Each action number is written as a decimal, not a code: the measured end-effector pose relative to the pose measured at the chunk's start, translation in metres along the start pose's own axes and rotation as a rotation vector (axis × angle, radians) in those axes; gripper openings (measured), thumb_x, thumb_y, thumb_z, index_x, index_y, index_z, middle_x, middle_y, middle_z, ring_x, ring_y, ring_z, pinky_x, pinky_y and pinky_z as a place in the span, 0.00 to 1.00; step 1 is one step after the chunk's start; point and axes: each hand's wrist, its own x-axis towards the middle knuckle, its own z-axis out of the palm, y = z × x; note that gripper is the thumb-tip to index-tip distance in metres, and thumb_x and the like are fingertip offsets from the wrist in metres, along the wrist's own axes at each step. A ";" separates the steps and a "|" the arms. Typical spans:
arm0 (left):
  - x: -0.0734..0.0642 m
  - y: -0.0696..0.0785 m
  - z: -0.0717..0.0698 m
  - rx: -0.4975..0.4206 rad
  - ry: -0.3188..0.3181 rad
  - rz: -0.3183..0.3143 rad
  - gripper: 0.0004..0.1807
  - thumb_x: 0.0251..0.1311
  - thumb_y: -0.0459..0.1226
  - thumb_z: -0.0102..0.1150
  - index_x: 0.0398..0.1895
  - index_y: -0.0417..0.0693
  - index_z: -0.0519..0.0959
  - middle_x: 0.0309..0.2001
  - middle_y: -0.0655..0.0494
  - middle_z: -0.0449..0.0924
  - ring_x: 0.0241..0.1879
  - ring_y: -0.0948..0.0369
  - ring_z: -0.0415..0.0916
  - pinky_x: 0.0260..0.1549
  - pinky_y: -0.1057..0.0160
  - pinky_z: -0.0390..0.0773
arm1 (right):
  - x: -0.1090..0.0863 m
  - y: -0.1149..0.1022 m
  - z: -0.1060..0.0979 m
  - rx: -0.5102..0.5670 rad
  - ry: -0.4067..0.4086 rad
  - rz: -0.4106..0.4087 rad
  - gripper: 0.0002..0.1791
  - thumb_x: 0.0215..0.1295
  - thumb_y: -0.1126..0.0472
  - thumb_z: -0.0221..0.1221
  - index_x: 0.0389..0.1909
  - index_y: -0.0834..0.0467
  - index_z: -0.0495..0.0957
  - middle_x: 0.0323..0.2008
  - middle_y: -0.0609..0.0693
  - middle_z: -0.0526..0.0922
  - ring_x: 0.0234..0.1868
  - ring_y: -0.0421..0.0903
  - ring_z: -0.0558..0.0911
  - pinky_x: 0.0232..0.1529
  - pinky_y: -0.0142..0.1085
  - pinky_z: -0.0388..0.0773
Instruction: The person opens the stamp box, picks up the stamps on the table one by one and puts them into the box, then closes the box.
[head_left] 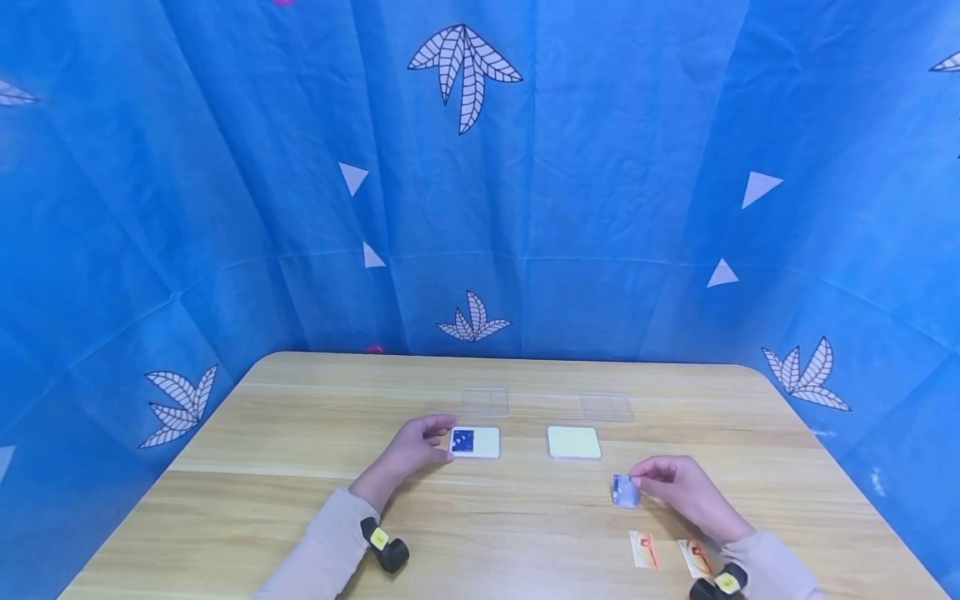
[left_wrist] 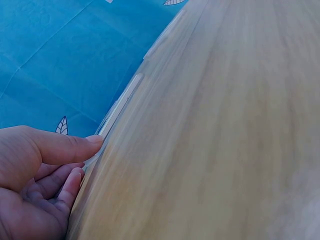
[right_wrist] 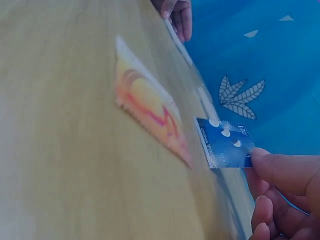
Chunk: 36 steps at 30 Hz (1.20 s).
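My right hand [head_left: 678, 486] pinches a blue postage stamp [right_wrist: 225, 144] by one edge, between thumb and fingers. The stamp has a perforated border, pale spots and a printed "1.20", and is held up over the table. My left hand [head_left: 412, 446] grips the left end of a shallow white case [head_left: 487, 443], thumb at its near corner and fingers at the far one. On that case's left half lies a dark blue stamp [head_left: 462, 441]. To its right, a second white case [head_left: 573, 442] with a pale insert rests between the two hands.
Behind the cases lie two clear plastic lids [head_left: 484, 402], [head_left: 607, 407]. Two orange-and-white stamps [head_left: 644, 550], [head_left: 695, 557] are on the wooden table [head_left: 525, 533] near my right wrist. A blue patterned curtain [head_left: 600, 167] hangs beyond the table's far edge.
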 end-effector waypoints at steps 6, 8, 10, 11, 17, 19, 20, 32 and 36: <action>0.000 -0.002 0.000 -0.014 0.000 0.003 0.34 0.41 0.24 0.68 0.58 0.42 0.74 0.58 0.46 0.75 0.57 0.47 0.71 0.58 0.51 0.72 | 0.004 -0.008 0.002 0.050 0.008 0.041 0.13 0.59 0.57 0.62 0.41 0.62 0.81 0.34 0.52 0.83 0.35 0.44 0.78 0.38 0.32 0.73; 0.000 -0.003 0.000 -0.014 -0.001 0.002 0.34 0.41 0.25 0.68 0.58 0.42 0.74 0.58 0.46 0.75 0.57 0.47 0.71 0.58 0.51 0.72 | 0.006 -0.012 0.004 0.050 0.013 0.037 0.13 0.59 0.57 0.62 0.41 0.61 0.81 0.35 0.51 0.83 0.37 0.44 0.78 0.39 0.33 0.73; -0.001 -0.003 0.000 -0.014 -0.003 0.000 0.34 0.42 0.25 0.68 0.58 0.42 0.74 0.58 0.46 0.75 0.57 0.47 0.71 0.58 0.52 0.72 | 0.008 -0.015 0.005 0.051 0.015 0.031 0.13 0.59 0.57 0.61 0.41 0.60 0.81 0.37 0.51 0.84 0.40 0.44 0.78 0.43 0.34 0.73; -0.001 -0.003 0.000 -0.013 -0.004 -0.001 0.33 0.42 0.25 0.68 0.58 0.42 0.74 0.58 0.46 0.75 0.57 0.47 0.71 0.58 0.52 0.72 | 0.009 -0.018 0.006 0.051 0.017 0.028 0.12 0.59 0.57 0.62 0.41 0.60 0.81 0.38 0.50 0.84 0.41 0.44 0.78 0.45 0.35 0.73; -0.001 -0.002 0.000 -0.010 -0.009 0.004 0.33 0.43 0.25 0.68 0.58 0.42 0.73 0.58 0.46 0.75 0.57 0.48 0.72 0.58 0.52 0.72 | 0.015 -0.029 0.014 0.074 0.018 0.027 0.13 0.59 0.57 0.62 0.41 0.61 0.81 0.38 0.51 0.84 0.41 0.45 0.79 0.46 0.37 0.73; -0.001 -0.001 0.000 -0.012 -0.008 0.003 0.33 0.43 0.25 0.68 0.58 0.42 0.73 0.58 0.46 0.74 0.57 0.48 0.72 0.58 0.52 0.72 | 0.018 -0.032 0.017 0.080 0.018 0.031 0.13 0.59 0.57 0.62 0.41 0.60 0.81 0.38 0.51 0.84 0.42 0.45 0.79 0.47 0.38 0.73; -0.001 -0.001 0.000 -0.012 -0.008 -0.003 0.33 0.43 0.25 0.68 0.58 0.42 0.74 0.58 0.46 0.74 0.57 0.48 0.71 0.58 0.52 0.72 | 0.019 -0.033 0.018 0.081 0.020 0.031 0.13 0.59 0.57 0.62 0.41 0.60 0.81 0.39 0.51 0.84 0.42 0.45 0.79 0.48 0.38 0.73; -0.002 0.002 -0.001 -0.018 -0.012 -0.015 0.34 0.42 0.25 0.68 0.59 0.43 0.73 0.58 0.46 0.74 0.57 0.47 0.71 0.58 0.51 0.71 | 0.042 -0.047 0.035 0.097 0.014 0.025 0.10 0.61 0.60 0.60 0.40 0.60 0.82 0.40 0.51 0.84 0.44 0.44 0.78 0.48 0.38 0.73; -0.002 0.002 -0.001 -0.014 -0.011 -0.022 0.34 0.43 0.25 0.67 0.59 0.44 0.73 0.59 0.47 0.74 0.57 0.48 0.71 0.58 0.51 0.71 | 0.049 -0.053 0.043 0.095 0.021 0.023 0.09 0.60 0.61 0.61 0.40 0.60 0.83 0.40 0.52 0.84 0.45 0.44 0.78 0.48 0.37 0.74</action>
